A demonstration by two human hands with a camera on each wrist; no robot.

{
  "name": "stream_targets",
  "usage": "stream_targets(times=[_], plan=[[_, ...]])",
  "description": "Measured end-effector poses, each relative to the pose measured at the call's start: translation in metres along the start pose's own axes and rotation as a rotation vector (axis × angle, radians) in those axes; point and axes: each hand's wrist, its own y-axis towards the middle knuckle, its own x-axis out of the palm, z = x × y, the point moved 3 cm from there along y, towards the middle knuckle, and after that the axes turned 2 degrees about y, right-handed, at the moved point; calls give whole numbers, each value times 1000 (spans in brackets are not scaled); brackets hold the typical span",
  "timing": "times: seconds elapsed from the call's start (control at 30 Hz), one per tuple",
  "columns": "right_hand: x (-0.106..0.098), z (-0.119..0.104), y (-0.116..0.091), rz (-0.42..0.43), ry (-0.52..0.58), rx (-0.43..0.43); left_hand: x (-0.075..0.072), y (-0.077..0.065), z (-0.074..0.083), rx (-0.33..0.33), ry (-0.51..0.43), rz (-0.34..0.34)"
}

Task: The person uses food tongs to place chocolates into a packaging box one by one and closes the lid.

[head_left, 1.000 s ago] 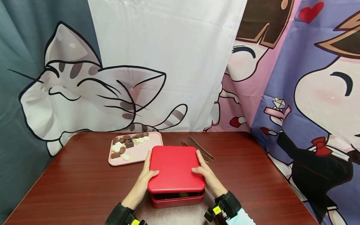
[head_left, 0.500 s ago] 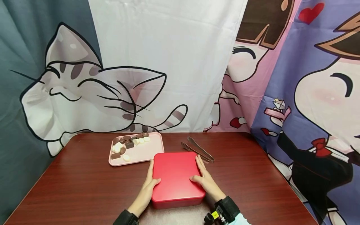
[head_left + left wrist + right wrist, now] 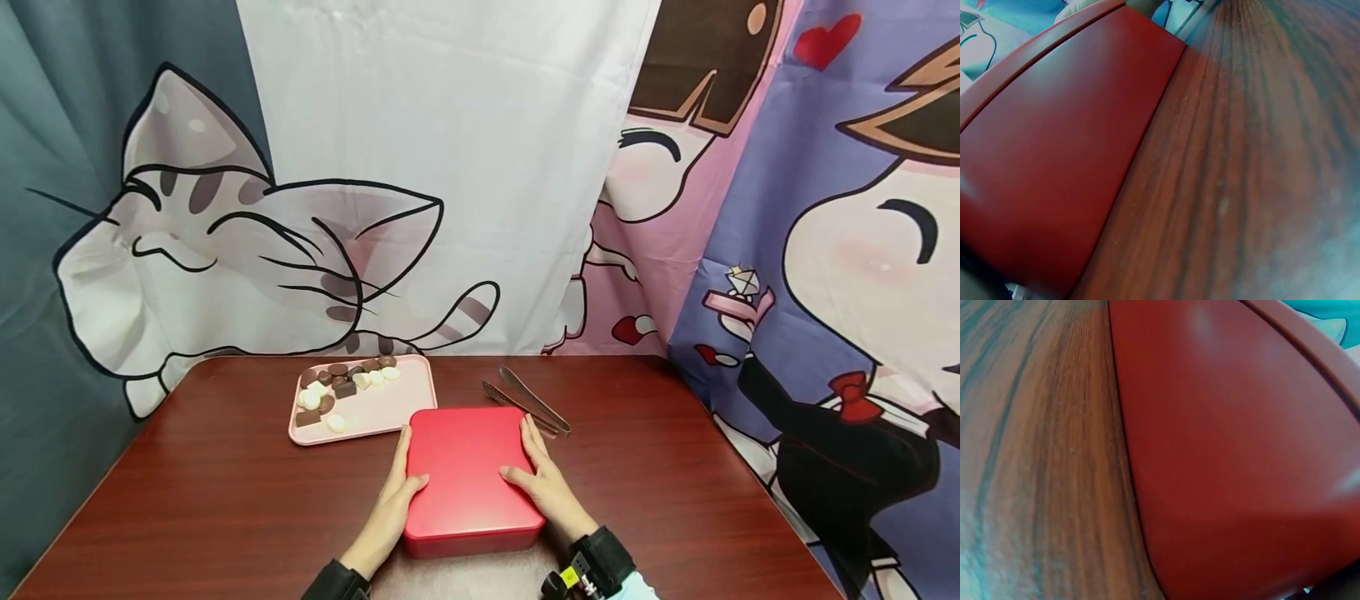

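A square red box (image 3: 474,471) with its lid on sits on the table in the head view. My left hand (image 3: 390,508) lies along the box's left side, its fingers straight and its thumb over the lid's edge. Along the right side lies my right hand (image 3: 551,492) in the same way, thumb on top of the lid. In the left wrist view, the red box (image 3: 1066,131) shows its side wall and the thin seam below the lid. The right wrist view has the opposite wall of the box (image 3: 1229,437), with a seam too.
Behind the box to the left is a pink tray (image 3: 390,404) with dark, brown and white chocolates (image 3: 346,389) on it. Metal tongs (image 3: 534,398) lie behind its right corner. A printed curtain (image 3: 450,125) hangs beyond the table (image 3: 225,500).
The lid, tilted with a dark gap at the front a second ago, has come down onto the box between both hands. My right thumb has since shifted slightly inward.
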Motion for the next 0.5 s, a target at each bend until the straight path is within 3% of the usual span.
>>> stream_targets(times=[0.3, 0.5], plan=[[-1, -1, 1, -1, -7, -7, -5, 1, 1, -49, -14, -21], [-15, -9, 6, -10, 2, 24, -18, 3, 8, -36, 120, -36]])
